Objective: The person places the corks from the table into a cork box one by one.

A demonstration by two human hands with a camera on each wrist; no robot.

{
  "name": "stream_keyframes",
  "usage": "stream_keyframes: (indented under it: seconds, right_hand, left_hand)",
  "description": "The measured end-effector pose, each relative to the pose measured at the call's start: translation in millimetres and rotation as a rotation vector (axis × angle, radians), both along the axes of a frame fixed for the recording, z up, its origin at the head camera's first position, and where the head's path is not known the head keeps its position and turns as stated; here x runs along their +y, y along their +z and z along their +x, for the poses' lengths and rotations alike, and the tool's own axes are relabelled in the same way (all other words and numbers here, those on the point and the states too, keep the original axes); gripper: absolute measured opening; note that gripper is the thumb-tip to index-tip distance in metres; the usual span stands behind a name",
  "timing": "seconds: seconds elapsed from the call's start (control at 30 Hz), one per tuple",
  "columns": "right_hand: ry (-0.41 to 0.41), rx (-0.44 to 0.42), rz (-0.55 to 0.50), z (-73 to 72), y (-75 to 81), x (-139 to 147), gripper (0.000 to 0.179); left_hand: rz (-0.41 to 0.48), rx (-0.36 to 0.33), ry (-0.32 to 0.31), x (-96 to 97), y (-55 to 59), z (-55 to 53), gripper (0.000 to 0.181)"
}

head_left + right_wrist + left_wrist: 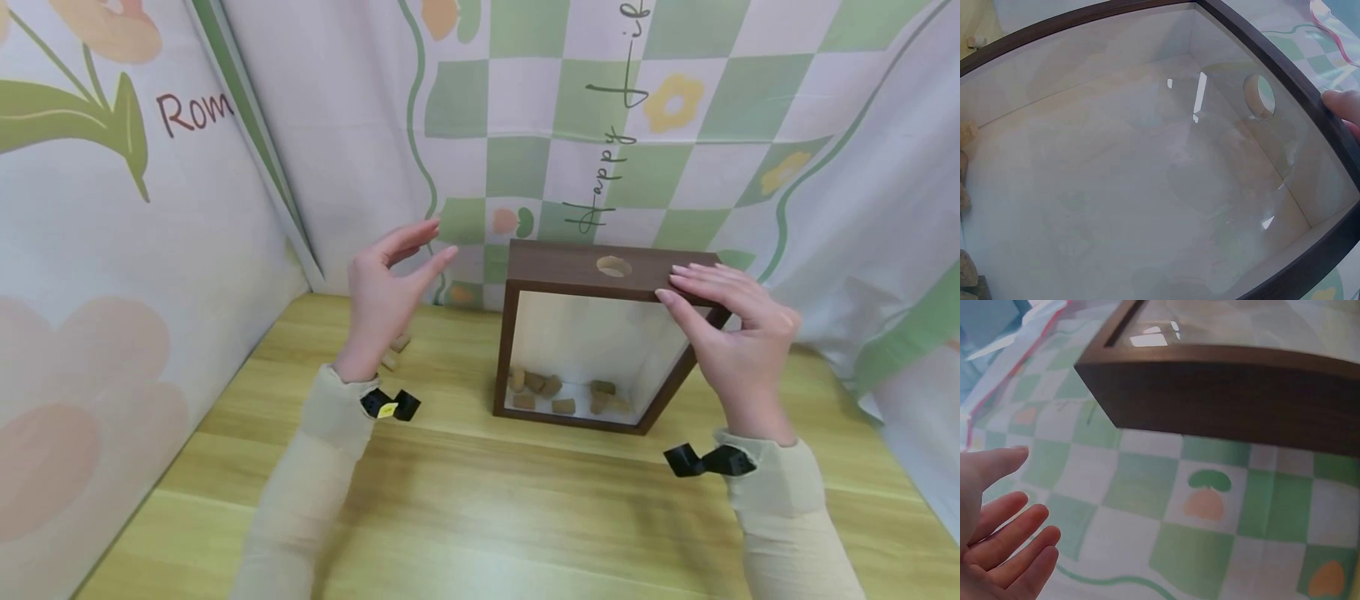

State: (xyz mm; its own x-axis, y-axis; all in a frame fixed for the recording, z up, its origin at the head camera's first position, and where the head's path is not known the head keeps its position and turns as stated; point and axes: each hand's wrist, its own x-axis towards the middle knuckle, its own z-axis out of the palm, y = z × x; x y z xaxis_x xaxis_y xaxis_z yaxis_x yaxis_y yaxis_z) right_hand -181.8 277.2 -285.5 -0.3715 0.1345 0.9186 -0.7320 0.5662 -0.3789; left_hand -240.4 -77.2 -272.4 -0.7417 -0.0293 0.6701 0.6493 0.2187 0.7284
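A dark brown wooden frame box with a clear front and a round hole in its top stands upright on the table. Several corks lie at its bottom, behind the pane. My right hand rests on the top at the right corner, fingers laid along it and thumb at the front edge. In the right wrist view only a thumb tip and a bit of finger show beside the frame. Raised left of the box, my left hand holds nothing, its thumb and fingers apart.
Two loose corks lie on the wood-grain table behind my left wrist. A green and white checked curtain hangs close behind the box. At the left side stands a flower-printed panel.
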Motion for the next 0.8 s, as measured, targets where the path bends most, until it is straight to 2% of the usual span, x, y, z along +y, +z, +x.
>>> stream_keyframes:
  seconds: [0.23,0.47,0.63,0.8]
  right_hand:
    - [-0.001,-0.004,-0.007,4.0,3.9,-5.1,0.017]
    - [-0.001,-0.003,-0.006,4.7,4.8,-5.4,0.017]
    - [-0.01,-0.013,0.008,-0.6,-1.0,1.8,0.018]
    - [-0.009,-0.021,0.011,-2.8,-3.9,5.3,0.019]
  left_hand:
    - [-0.062,-0.081,0.066,-22.7,-24.7,-6.0,0.039]
    - [-0.136,-0.213,0.101,-41.6,-61.7,-20.6,0.041]
    - [-0.159,-0.326,0.18,-56.4,-88.6,-29.8,0.041]
    - [-0.18,-0.402,0.245,-70.8,-109.2,-37.7,0.04]
